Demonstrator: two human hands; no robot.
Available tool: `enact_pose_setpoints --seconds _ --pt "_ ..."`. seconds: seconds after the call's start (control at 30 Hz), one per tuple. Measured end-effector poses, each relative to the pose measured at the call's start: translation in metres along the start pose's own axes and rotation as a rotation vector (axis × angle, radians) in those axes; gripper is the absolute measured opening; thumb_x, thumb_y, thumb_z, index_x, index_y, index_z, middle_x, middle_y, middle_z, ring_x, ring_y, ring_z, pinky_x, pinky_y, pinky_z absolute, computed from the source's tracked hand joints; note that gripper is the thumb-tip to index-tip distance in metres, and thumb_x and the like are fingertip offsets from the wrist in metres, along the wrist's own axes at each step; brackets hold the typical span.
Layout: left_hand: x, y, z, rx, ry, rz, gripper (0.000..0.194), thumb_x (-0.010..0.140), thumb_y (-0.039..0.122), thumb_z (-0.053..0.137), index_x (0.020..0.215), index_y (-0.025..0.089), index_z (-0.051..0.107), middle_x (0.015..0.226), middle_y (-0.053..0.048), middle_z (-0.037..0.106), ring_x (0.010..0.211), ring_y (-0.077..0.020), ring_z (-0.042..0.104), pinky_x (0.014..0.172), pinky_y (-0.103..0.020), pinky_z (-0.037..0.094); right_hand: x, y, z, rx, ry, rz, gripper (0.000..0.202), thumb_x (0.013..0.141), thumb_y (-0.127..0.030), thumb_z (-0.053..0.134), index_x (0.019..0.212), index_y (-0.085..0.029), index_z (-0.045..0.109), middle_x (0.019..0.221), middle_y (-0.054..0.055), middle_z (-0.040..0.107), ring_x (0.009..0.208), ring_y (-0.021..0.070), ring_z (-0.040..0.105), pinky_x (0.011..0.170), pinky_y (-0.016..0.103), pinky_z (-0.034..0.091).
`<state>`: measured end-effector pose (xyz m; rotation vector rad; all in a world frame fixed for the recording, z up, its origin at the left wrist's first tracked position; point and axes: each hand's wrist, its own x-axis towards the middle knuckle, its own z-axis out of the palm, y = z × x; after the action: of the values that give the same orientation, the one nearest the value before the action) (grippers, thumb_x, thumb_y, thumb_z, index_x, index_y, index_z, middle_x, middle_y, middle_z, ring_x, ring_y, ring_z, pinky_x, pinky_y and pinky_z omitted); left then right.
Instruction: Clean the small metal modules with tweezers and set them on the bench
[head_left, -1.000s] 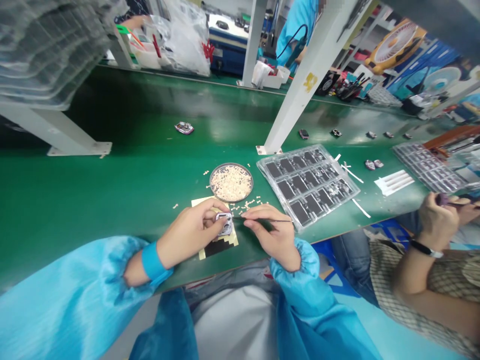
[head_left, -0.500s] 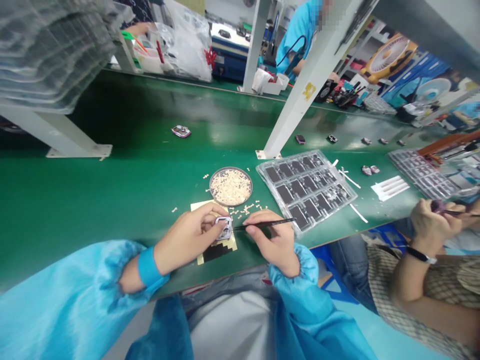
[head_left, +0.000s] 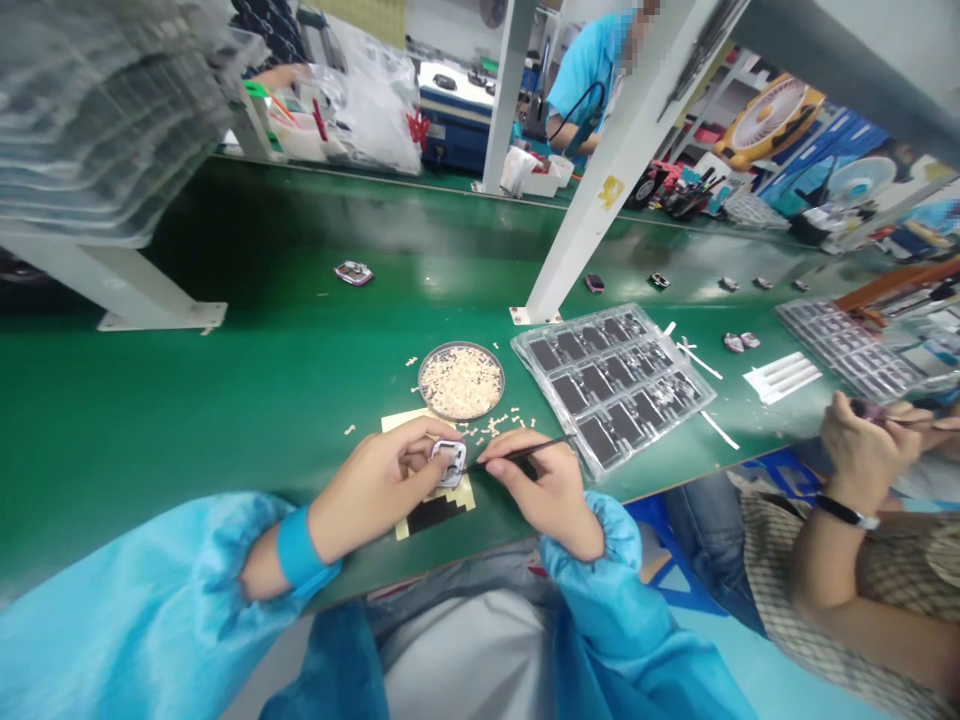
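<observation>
My left hand [head_left: 386, 482] grips a small silvery square casing [head_left: 451, 463], thumb on its near side. Between the fingers of my right hand [head_left: 541, 490] is a thin dark tool [head_left: 536, 449], its tip at the casing's right edge. Under the casing lies a yellow sheet [head_left: 464, 493] with a black stepped patch. Just beyond, a round dish [head_left: 461, 380] holds many small pale pieces, and several more are scattered beside it. To the right sits a clear tray [head_left: 615, 385] of dark rectangular parts.
A white post [head_left: 559, 245] rises behind the tray. Small casings [head_left: 353, 273] lie farther back. White strips [head_left: 784, 377] are at the right, near another person's hands [head_left: 862, 450]. Stacked clear trays [head_left: 97, 120] stand at upper left.
The tool's tip has moved slightly left and down, onto the casing's edge, and my right hand has shifted a little left. The whole view has tilted slightly.
</observation>
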<state>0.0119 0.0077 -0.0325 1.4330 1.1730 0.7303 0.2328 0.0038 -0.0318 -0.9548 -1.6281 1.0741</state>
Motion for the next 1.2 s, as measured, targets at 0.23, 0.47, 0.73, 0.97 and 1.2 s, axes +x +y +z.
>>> enact_pose_setpoints --seconds 0.23,0.47,0.73,0.97,1.2 --pt "0.0 0.005 -0.002 -0.087 0.003 -0.05 0.046 0.09 0.05 0.064 0.124 0.019 0.068 0.087 -0.007 0.076 0.07 -0.0207 0.068 0.06 -0.029 0.056 0.0 0.001 -0.005 0.29 -0.056 0.179 0.018 0.091 -0.038 0.07 0.09 -0.02 0.065 0.093 0.007 0.072 0.088 0.019 0.069 0.079 0.035 0.058" --pt "-0.004 0.018 -0.008 -0.032 0.081 -0.026 0.04 0.085 0.055 0.067 0.108 0.024 0.075 0.091 -0.006 0.077 0.072 -0.0226 0.069 0.063 -0.03 0.059 -0.008 -0.003 -0.009 0.382 -0.093 0.255 0.031 0.089 -0.05 0.069 0.09 -0.021 0.058 0.091 0.006 0.07 0.078 0.0168 0.067 0.073 0.032 0.056" --pt "-0.004 0.016 -0.013 -0.084 0.175 -0.013 0.04 0.07 0.053 0.08 0.102 0.035 0.064 0.099 -0.003 0.077 0.092 -0.0299 0.075 0.081 -0.04 0.063 -0.012 -0.039 -0.123 -0.189 0.315 0.149 0.034 0.1 -0.05 0.045 0.092 -0.022 0.061 0.069 0.002 0.061 0.062 0.0181 0.057 0.062 0.032 0.048" --pt "0.0 0.011 -0.008 -0.054 0.137 -0.104 0.053 0.064 0.056 0.083 0.109 0.034 0.066 0.095 -0.001 0.077 0.083 -0.0268 0.075 0.078 -0.036 0.064 0.081 0.011 -0.249 -1.081 0.555 0.501 0.028 0.085 -0.042 0.068 0.089 -0.014 0.071 0.091 0.013 0.073 0.086 0.0243 0.064 0.078 0.033 0.045" --pt "-0.003 0.022 -0.012 0.006 0.125 -0.159 0.059 0.065 0.062 0.08 0.105 0.019 0.073 0.088 -0.005 0.077 0.075 -0.0226 0.074 0.074 -0.028 0.062 0.102 0.031 -0.263 -1.091 0.513 0.572 0.028 0.067 -0.038 0.084 0.075 -0.016 0.068 0.089 0.011 0.074 0.087 0.024 0.066 0.078 0.031 0.045"
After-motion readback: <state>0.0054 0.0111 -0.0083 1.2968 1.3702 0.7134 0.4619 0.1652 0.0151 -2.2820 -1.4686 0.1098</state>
